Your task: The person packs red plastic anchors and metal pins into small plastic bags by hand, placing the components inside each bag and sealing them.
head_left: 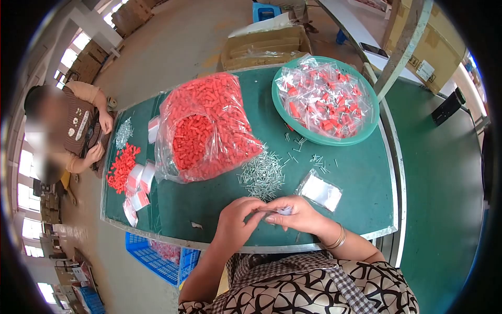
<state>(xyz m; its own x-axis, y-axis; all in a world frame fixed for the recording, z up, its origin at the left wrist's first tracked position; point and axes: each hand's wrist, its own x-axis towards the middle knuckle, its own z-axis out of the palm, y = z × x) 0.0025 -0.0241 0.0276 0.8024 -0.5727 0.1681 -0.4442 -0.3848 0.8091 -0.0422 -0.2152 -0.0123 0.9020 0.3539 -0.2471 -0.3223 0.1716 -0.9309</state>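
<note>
My left hand [236, 222] and my right hand [299, 213] meet over the near edge of the green table. Between their fingertips is a small clear plastic bag [284, 210], pinched by both; whether anything is inside cannot be made out. Just beyond my hands lies a heap of silver screws [261, 175]. To the right of them is a stack of flat clear bags [320, 190]. A large clear sack of red plastic plugs [209, 125] stands behind my left hand, its mouth facing me.
A green basket [280, 112] holds filled bags at the back right. Loose screws [319, 162] lie nearby. At left, a person [81, 125] sits by red plugs [123, 167], screws and bags. A blue crate [157, 261] stands below the near edge, a cardboard box [264, 44] beyond the table.
</note>
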